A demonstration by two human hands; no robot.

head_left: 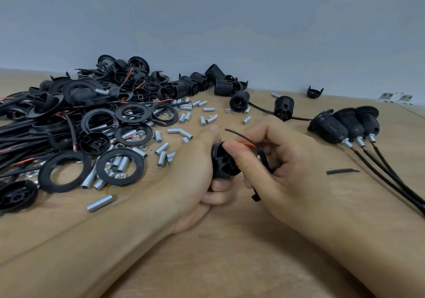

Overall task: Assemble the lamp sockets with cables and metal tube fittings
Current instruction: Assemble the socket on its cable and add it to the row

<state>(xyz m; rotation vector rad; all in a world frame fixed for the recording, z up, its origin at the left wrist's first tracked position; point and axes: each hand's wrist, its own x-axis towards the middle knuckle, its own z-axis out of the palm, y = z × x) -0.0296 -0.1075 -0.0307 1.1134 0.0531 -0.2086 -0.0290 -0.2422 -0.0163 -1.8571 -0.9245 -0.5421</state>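
My left hand grips a black lamp socket low over the middle of the wooden table. My right hand pinches a black cable against the socket's end; its thin red and black wires stick out above my fingers. Three finished sockets with metal tube fittings and cables lie side by side at the right. Loose threaded metal tubes are scattered left of my hands.
A big heap of black rings, caps and cables fills the left side. Bare socket bodies lie at the back by the grey wall. Two sockets on a cable, a lone cap and a short black sleeve piece lie at the right.
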